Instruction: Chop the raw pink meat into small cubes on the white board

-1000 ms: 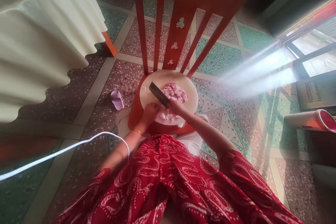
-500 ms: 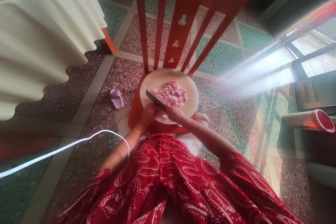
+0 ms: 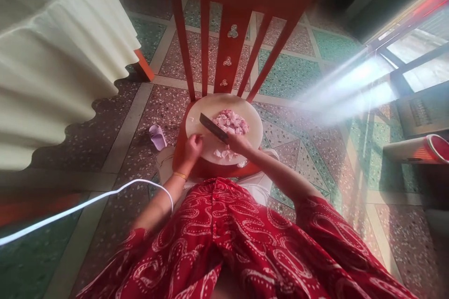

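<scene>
A round pale cutting board (image 3: 252, 121) lies on the seat of a red wooden chair (image 3: 231, 42). On it sits a heap of pink chopped meat (image 3: 231, 122), with a few loose bits (image 3: 224, 153) near the front edge. My right hand (image 3: 239, 143) grips the handle of a dark cleaver (image 3: 213, 128), its blade angled up to the left beside the heap. Resting at the board's left front edge, my left hand (image 3: 192, 147) has curled fingers and holds nothing I can make out. A gold bangle circles that wrist.
A cream scalloped tablecloth (image 3: 52, 60) hangs at the left. A lilac slipper (image 3: 156, 136) lies on the terrazzo floor left of the chair. A white cable (image 3: 87, 203) crosses the lower left. A red-rimmed cylinder (image 3: 417, 149) lies at the right.
The cleaver went down against the meat heap, then rose again. My left hand slid away from the blade to the board's left edge. The view shifted slightly.
</scene>
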The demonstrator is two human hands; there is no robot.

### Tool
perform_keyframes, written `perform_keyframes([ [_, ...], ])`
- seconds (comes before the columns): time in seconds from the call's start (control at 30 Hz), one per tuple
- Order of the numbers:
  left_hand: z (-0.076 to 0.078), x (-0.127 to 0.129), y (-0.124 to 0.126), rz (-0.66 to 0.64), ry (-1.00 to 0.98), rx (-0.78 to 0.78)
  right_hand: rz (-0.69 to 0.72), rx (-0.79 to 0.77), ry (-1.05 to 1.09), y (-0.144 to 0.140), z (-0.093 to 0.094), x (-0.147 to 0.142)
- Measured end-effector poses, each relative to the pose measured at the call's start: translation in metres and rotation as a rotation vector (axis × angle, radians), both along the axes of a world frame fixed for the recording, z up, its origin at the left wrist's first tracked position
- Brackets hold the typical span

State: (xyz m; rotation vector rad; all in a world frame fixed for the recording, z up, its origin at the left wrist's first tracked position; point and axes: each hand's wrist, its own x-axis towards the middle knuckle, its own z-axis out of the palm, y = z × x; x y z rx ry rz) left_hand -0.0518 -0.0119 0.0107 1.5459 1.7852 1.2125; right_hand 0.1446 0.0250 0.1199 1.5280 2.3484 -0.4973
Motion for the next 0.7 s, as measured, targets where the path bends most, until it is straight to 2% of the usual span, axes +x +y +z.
perform_keyframes([
  [0.07,0.006,-0.001,0.005,0.039,-0.052,-0.082,0.023,0.085,0.039,-0.009,0.005,0.022],
  [0.17,0.016,-0.005,0.008,0.025,-0.101,-0.168,0.177,0.147,0.079,-0.027,0.005,0.062],
  [0.27,0.019,-0.009,0.009,0.024,-0.137,-0.179,0.351,0.112,0.007,-0.044,-0.002,0.103],
  [0.37,0.020,-0.008,0.008,0.026,-0.125,-0.190,0.408,0.074,-0.058,-0.051,-0.013,0.127],
  [0.47,0.023,0.000,0.006,0.016,-0.107,-0.213,0.367,0.048,-0.087,-0.045,-0.025,0.130],
  [0.57,0.028,0.007,0.005,0.028,-0.101,-0.239,0.279,0.069,-0.097,-0.025,-0.033,0.121],
  [0.7,0.029,0.007,0.009,0.018,-0.115,-0.232,0.234,0.131,-0.045,0.007,-0.033,0.113],
])
